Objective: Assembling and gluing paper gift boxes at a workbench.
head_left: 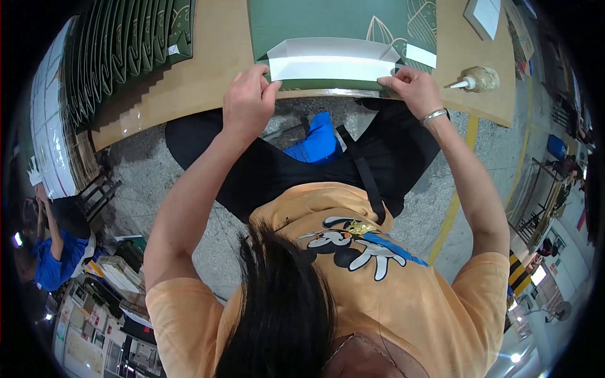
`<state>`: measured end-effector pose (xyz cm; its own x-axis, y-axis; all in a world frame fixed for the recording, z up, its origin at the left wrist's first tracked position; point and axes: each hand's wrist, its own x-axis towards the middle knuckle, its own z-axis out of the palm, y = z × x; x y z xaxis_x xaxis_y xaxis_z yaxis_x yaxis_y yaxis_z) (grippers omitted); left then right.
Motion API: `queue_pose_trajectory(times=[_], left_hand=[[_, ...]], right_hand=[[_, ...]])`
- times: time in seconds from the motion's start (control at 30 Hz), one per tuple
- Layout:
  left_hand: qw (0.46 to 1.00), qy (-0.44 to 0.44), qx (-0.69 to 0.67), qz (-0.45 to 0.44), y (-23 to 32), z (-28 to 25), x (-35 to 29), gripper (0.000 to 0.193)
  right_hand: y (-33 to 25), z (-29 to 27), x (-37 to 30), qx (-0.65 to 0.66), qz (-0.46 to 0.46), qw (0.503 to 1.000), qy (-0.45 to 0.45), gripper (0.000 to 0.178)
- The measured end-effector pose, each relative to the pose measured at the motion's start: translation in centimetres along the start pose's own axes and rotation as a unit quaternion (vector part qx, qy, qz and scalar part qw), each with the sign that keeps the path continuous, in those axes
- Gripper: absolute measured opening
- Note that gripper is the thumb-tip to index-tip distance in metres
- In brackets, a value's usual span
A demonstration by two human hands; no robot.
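Note:
A flat green paper bag [309, 22] with gold line drawings lies in front of me at the table's edge. Its near end is folded open and shows a long white inner panel [334, 67] with slanted corners. At the left corner of that end, my left hand [247, 101] pinches the paper between thumb and fingers. My right hand [414, 91], with a bracelet at the wrist, grips the opposite corner in the same way. A small white rectangle [421, 56] shows on the bag just beyond my right hand.
A squeeze bottle [483, 80] with a white nozzle lies on the table [220, 38] to the right. Several green folded bags [126, 53] stand in a row at the left. Far right sits a white block [483, 17]. A person in blue [60, 261] is at the left.

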<state>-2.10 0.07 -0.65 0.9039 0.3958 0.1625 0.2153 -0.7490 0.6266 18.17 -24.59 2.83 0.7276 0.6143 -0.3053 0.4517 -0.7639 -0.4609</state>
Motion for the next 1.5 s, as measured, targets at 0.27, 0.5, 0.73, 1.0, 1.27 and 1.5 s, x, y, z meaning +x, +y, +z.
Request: queue_pose_trajectory(times=[0.27,0.5,0.73,1.0,1.27,1.5], left_hand=[[0.988,-0.046,0.130,0.075,2.8,1.6,1.8,0.025],[0.994,-0.010,0.108,0.013,5.6,5.9,2.5,0.043],[0.991,-0.045,0.127,-0.006,4.9,7.4,1.6,0.072],[0.990,0.001,0.136,0.033,5.1,7.9,2.1,0.070],[0.987,0.158,-0.035,-0.001,2.3,0.4,0.6,0.023],[0.998,0.031,0.002,0.059,0.2,-0.5,0.3,0.041]], right_hand=[[-1.2,3.4,-0.6,-0.131,-0.074,0.965,0.214,0.065],[-3.5,7.5,0.7,-0.061,-0.117,0.965,0.225,0.079],[-4.3,8.6,0.5,-0.131,-0.025,0.980,0.146,0.084],[-4.4,8.4,1.0,-0.173,-0.015,0.965,0.196,0.080],[2.8,-2.5,0.6,0.244,0.129,0.847,0.454,0.045],[18.2,-7.8,4.2,0.210,0.409,0.821,0.339,0.075]])
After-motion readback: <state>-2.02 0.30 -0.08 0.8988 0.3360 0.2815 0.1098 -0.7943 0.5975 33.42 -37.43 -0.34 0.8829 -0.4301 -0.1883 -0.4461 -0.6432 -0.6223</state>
